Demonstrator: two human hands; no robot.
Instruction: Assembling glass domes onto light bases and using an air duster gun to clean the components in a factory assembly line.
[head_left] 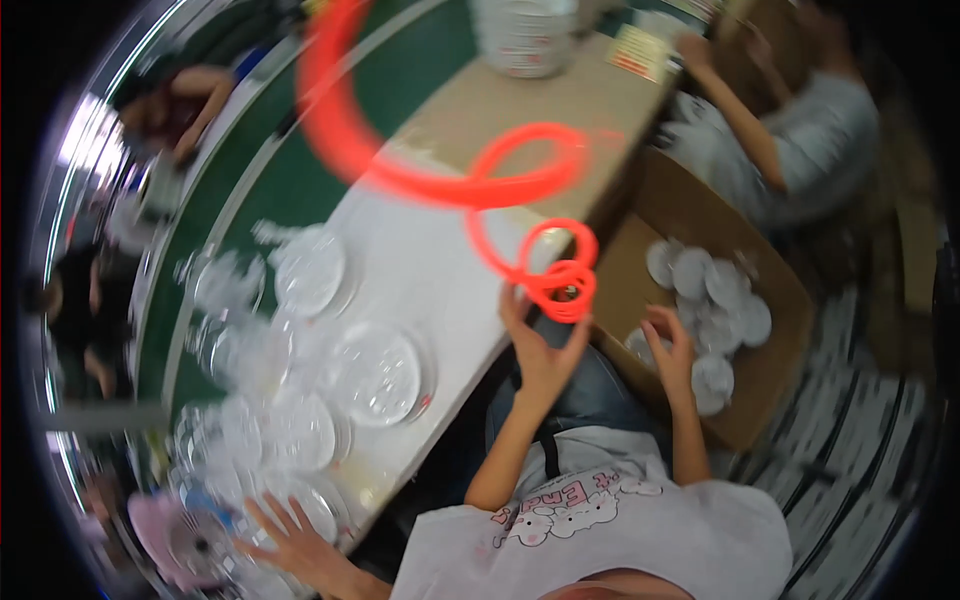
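Note:
A red coiled cord [430,188] hangs down across the view, large and blurred at the top and tightening into small loops. My left hand [545,362] is at the lower loops, thumb and forefinger spread on either side of them; whether they touch the cord is not clear. Over the near side of a cardboard box [775,385] hovers my right hand [672,352], its fingers half bent and apart, with nothing visible in them. Inside the box lie several round white pieces [722,285], glossy as if wrapped in clear plastic.
On the white table [435,270] to the left stand several round white dishes [375,375] in clear wrap. A co-worker's hand [292,548] reaches among them. Further away are a tall white stack [525,40], a green belt [240,200] and a person in grey [815,150].

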